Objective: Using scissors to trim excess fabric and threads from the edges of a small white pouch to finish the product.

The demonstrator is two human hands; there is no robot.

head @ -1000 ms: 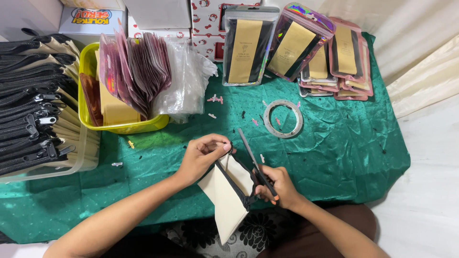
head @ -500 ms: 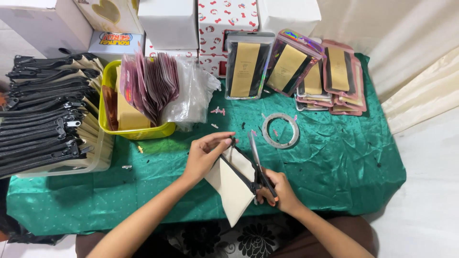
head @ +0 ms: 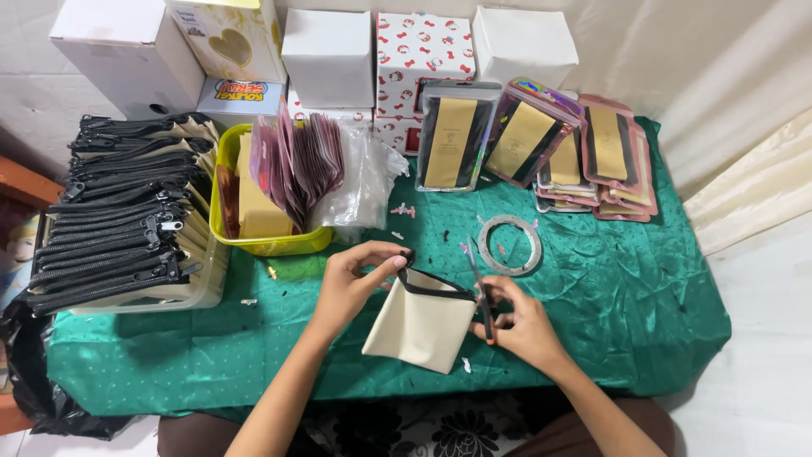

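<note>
Head view, looking down on a bench (head: 592, 338) draped in shiny green cloth. I see the left hand (head: 351, 283) pinching the upper left corner of a small cream fabric pouch with a black zip along its top edge (head: 420, 326); its fingers (head: 385, 264) are closed on that corner by the zip end. The pouch hangs tilted just above the cloth at the near middle of the bench, between the two hands. The right hand (head: 520, 326) is clenched around the handles of a pair of dark-handled scissors (head: 480, 292), blades pointing away from me and up past the pouch's right top corner; whether the blades touch the zip I cannot tell. Just beyond the scissor tips lies a clear ring of tape (head: 508, 245), flat on the cloth. Far left, a pale tray holds a deep stack of black-zipped pouches (head: 118, 220). Beside it sits a yellow plastic tub (head: 271, 245) stuffed with pinkish packets and cards, clear plastic bags (head: 365, 182) bunched against its right side. Along the far edge lean flat packaged items with tan inserts (head: 524, 140), and behind them white cardboard boxes (head: 330, 55). Small scraps dot the cloth.
</note>
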